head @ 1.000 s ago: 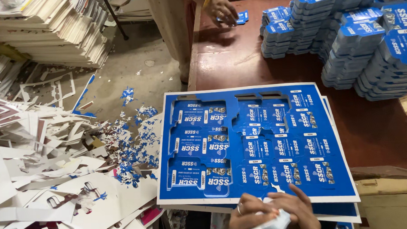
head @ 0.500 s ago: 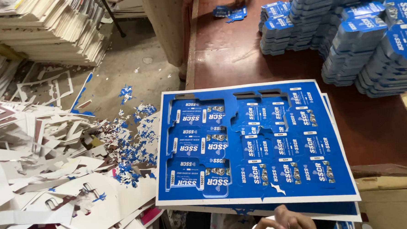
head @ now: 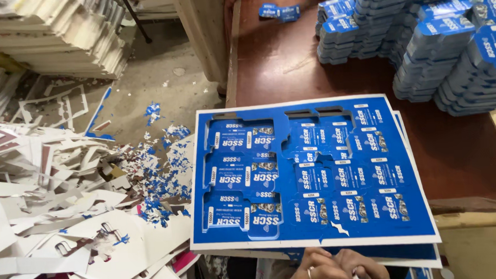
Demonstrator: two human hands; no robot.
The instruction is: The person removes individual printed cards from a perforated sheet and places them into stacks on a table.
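Below, a small white piece is apparently pinched by the left hand [head: 315, 267] and right hand [head: 365, 273]; just beyond, blue sheets [head: 311, 173] are stacked.

A flat blue printed cardboard sheet [head: 316, 175] of die-cut package blanks overhangs the brown table's [head: 289, 70] front-left edge. Stacks of cut blue package blanks [head: 427, 37] crowd its far right corner.

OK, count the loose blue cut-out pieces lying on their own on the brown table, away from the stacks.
2 loose blue pieces, side by side at the table's far edge, left of the blue stacks. More may lie hidden behind the stacks or past the frame's top.
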